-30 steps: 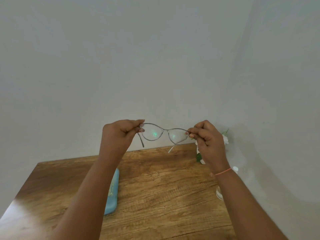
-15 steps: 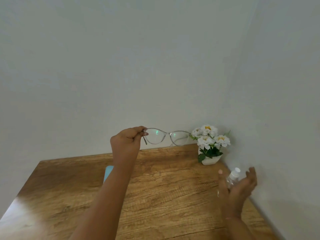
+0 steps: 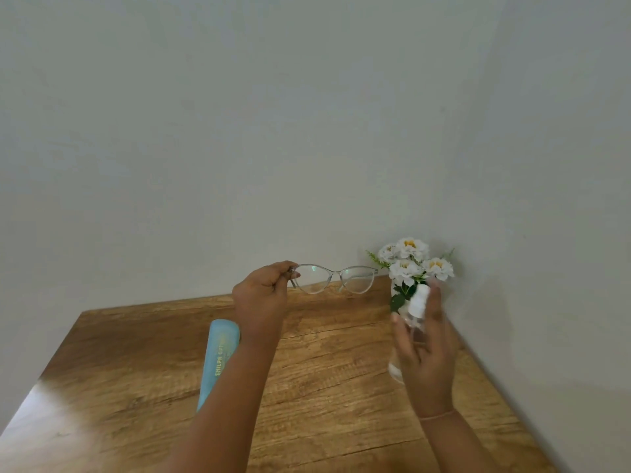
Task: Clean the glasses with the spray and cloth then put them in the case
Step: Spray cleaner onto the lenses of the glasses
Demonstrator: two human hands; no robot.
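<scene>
My left hand (image 3: pixel 263 298) pinches the left hinge of the clear-framed glasses (image 3: pixel 336 279), holding them up above the far part of the wooden table. To their right, my right hand (image 3: pixel 425 353) grips a small clear spray bottle (image 3: pixel 417 307) with a white cap, lifted off the table in front of the flowers. The light blue glasses case (image 3: pixel 218 356) lies shut on the table, partly hidden by my left forearm. No cloth shows in this view.
A small white pot of white flowers (image 3: pixel 411 264) stands in the back right corner, just behind the bottle. The wooden table (image 3: pixel 143 370) meets grey walls at the back and right. Glare whitens its front left corner.
My right hand let go of the glasses, dropped to the spray bottle at the right, took hold of it and raised it. My left hand kept the glasses and lowered them a little.
</scene>
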